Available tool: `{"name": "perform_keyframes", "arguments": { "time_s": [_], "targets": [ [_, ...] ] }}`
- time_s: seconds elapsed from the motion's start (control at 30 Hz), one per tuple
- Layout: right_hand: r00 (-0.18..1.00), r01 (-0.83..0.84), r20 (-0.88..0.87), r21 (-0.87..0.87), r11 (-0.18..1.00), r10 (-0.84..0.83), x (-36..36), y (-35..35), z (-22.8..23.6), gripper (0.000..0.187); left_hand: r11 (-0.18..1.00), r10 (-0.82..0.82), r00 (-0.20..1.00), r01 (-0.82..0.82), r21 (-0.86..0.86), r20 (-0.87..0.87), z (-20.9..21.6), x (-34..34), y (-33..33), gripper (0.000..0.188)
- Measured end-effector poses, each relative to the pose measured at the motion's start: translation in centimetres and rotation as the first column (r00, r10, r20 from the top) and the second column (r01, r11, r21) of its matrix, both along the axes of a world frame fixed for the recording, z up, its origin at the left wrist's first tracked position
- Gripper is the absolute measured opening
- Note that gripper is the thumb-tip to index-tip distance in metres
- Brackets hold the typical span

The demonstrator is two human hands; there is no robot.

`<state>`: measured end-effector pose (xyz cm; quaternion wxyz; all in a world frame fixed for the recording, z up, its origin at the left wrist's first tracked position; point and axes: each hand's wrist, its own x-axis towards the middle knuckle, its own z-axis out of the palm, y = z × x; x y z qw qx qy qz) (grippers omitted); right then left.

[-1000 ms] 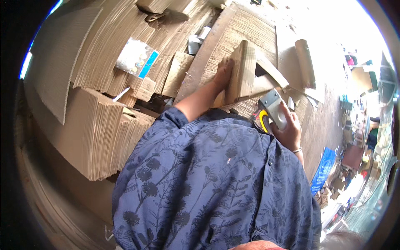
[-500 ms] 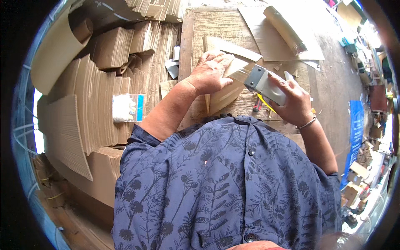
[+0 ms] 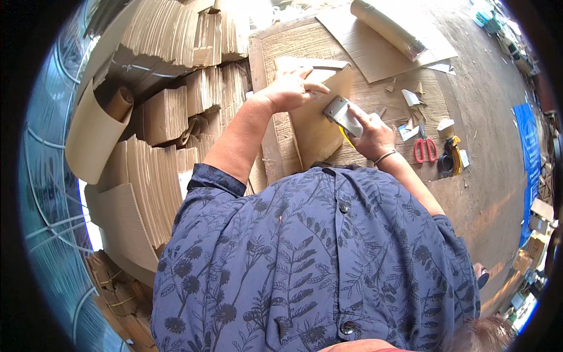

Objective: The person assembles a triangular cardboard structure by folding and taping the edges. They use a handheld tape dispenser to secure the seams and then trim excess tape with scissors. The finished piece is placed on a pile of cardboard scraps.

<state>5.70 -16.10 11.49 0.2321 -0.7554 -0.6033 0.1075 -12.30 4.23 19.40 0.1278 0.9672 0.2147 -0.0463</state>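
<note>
A folded piece of brown cardboard (image 3: 312,130) stands on the wooden board in front of me, its flaps angled at the far end. My left hand (image 3: 290,92) rests on the cardboard's upper left part, fingers stretched and apart. My right hand (image 3: 375,138) is closed around a boxy grey stapler-like tool (image 3: 344,115) with a metal nose. That nose is at the cardboard's right side; whether it touches is hard to tell. Something yellow shows below the tool. Red-handled scissors (image 3: 425,149) lie right of my right hand, beside a yellow-and-black tape dispenser (image 3: 453,157).
Tall stacks of flat cardboard (image 3: 155,35) crowd the left, with a curled sheet (image 3: 94,138) outside them. Across the board (image 3: 287,36), a brown paper roll (image 3: 388,29) lies on a flat cardboard sheet (image 3: 375,69). Paper scraps (image 3: 411,98) are scattered at right. A blue strip (image 3: 529,146) lies farther right.
The tool in my right hand has moved left, up to the cardboard. My left hand's fingers have spread, and the cardboard has turned more upright. The view has shifted, bringing the scissors and tape dispenser into sight.
</note>
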Motion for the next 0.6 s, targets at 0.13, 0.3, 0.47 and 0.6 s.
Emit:
{"name": "perform_keyframes", "arguments": {
  "time_s": [0.13, 0.3, 0.47, 0.6],
  "targets": [
    [1.0, -0.002, -0.029, -0.041, 0.999, 0.001, 0.0, 0.3, 1.2, 0.06, 0.999, 0.041, 0.999, -0.04, -0.021, 0.022, 0.1, 0.2, 0.0, 0.031],
    [0.966, -0.154, 0.132, -0.4, 0.904, 0.223, 0.3, 4.7, 9.0, 0.034, 0.997, 0.074, 0.996, -0.074, -0.002, 0.057, -0.3, -0.3, -2.5, 0.032],
    [0.696, -0.115, -0.056, -0.993, 0.034, 0.716, 0.9, 8.6, 2.7, 0.047, 0.965, 0.247, 0.958, -0.257, 0.049, 0.148, -1.0, -3.8, -8.4, 0.031],
    [0.98, -0.112, 0.032, -0.728, 0.677, 0.195, 5.0, -1.0, 0.7, 0.07, 0.961, 0.252, 0.912, -0.274, 0.025, 0.325, -1.7, -5.9, -12.8, 0.028]
  ]
}}
